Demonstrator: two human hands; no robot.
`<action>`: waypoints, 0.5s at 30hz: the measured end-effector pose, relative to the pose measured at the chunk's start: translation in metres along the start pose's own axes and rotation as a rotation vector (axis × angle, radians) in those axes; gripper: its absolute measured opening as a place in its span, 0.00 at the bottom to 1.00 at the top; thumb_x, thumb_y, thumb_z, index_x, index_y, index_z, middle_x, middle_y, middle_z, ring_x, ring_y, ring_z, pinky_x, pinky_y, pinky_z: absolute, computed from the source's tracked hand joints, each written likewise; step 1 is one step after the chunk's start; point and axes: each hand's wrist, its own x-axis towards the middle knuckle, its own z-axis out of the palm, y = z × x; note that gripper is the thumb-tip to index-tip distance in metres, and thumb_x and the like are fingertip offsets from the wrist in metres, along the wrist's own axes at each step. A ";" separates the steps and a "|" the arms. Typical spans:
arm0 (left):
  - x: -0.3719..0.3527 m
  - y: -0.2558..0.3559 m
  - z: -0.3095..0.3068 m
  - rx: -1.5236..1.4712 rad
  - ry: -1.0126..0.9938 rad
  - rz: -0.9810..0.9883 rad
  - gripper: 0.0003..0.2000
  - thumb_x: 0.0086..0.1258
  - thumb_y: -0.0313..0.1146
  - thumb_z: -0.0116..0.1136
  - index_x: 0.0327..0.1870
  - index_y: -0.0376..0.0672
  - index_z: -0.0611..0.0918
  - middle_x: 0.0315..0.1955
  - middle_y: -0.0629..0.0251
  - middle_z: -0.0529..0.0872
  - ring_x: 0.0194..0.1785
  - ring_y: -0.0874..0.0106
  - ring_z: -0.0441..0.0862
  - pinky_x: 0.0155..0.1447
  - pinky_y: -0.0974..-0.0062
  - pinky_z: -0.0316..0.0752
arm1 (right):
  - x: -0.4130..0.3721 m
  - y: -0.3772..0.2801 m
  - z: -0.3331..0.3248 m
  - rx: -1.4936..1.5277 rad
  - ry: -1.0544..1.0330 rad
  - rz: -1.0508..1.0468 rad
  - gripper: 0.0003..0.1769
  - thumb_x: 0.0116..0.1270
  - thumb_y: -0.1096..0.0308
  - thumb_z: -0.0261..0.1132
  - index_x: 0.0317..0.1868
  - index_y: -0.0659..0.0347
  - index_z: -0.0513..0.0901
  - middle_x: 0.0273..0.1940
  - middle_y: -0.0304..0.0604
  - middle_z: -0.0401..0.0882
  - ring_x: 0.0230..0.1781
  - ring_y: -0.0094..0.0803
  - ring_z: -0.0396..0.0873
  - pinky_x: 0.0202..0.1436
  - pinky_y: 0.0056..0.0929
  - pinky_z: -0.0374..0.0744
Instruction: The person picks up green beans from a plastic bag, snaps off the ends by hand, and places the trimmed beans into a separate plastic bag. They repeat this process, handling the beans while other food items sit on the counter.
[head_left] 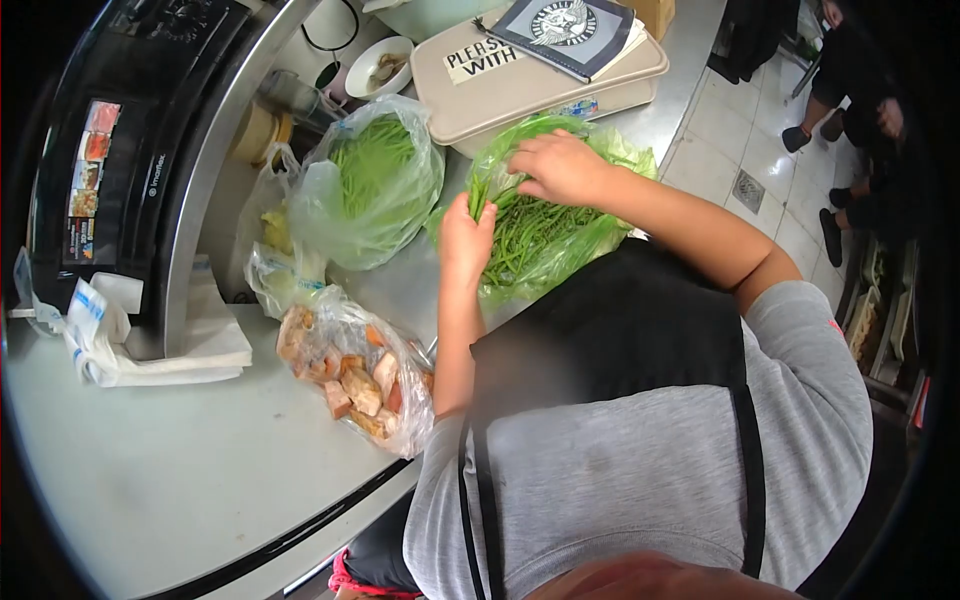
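Note:
A clear green-tinted plastic bag (525,285) lies open on the metal counter, full of thin green vegetable stems (540,235) with pale leaves (628,150) at its far right. My left hand (468,235) is closed at the bag's left side, its thumb and fingers pinched round a few green stems. Over the upper part of the bag, my right hand (562,168) rests among the greens with fingers bent and apart. Its fingertips are partly lost in the leaves. To the left stands another bag of green stems (375,165).
A clear bag of brownish-orange chunks (365,385) lies near the counter edge. Beyond are a beige lidded container (540,80) with a notebook (565,35), a white bowl (378,68), and a black appliance (130,150). White plastic bags (180,350) lie left. Other people's legs (835,100) appear far right.

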 end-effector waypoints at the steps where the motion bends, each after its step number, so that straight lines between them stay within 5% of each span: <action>1: 0.000 -0.001 -0.002 0.040 0.000 -0.023 0.07 0.54 0.29 0.54 0.30 0.37 0.75 0.18 0.61 0.76 0.23 0.72 0.72 0.31 0.75 0.67 | 0.000 0.004 -0.003 -0.012 -0.055 0.034 0.09 0.50 0.60 0.60 0.31 0.54 0.77 0.32 0.40 0.74 0.38 0.35 0.73 0.40 0.35 0.68; 4: 0.000 0.006 -0.005 0.019 0.010 -0.020 0.09 0.54 0.32 0.55 0.31 0.36 0.74 0.23 0.51 0.77 0.29 0.54 0.74 0.32 0.65 0.67 | -0.002 0.014 -0.005 0.016 -0.200 0.022 0.09 0.51 0.61 0.59 0.31 0.56 0.76 0.30 0.41 0.74 0.36 0.37 0.74 0.40 0.36 0.69; 7: 0.001 0.009 -0.005 0.051 0.034 0.034 0.10 0.53 0.32 0.55 0.32 0.36 0.74 0.23 0.50 0.77 0.29 0.52 0.74 0.33 0.64 0.67 | -0.004 0.009 -0.003 -0.096 -0.172 -0.019 0.09 0.52 0.62 0.58 0.30 0.58 0.75 0.29 0.42 0.74 0.33 0.39 0.75 0.38 0.37 0.70; 10: 0.002 -0.001 0.001 0.085 0.031 0.112 0.09 0.54 0.32 0.55 0.30 0.35 0.74 0.19 0.54 0.77 0.25 0.60 0.75 0.29 0.68 0.68 | -0.002 0.001 0.000 -0.092 0.012 0.088 0.09 0.53 0.63 0.57 0.28 0.61 0.73 0.27 0.46 0.74 0.30 0.43 0.75 0.35 0.38 0.71; 15: -0.005 0.006 0.009 -0.791 -0.112 -0.256 0.05 0.59 0.29 0.51 0.33 0.39 0.74 0.21 0.64 0.75 0.20 0.76 0.70 0.21 0.80 0.64 | 0.015 0.014 -0.005 0.226 0.296 0.260 0.09 0.56 0.64 0.54 0.29 0.62 0.72 0.27 0.51 0.74 0.29 0.48 0.73 0.32 0.39 0.72</action>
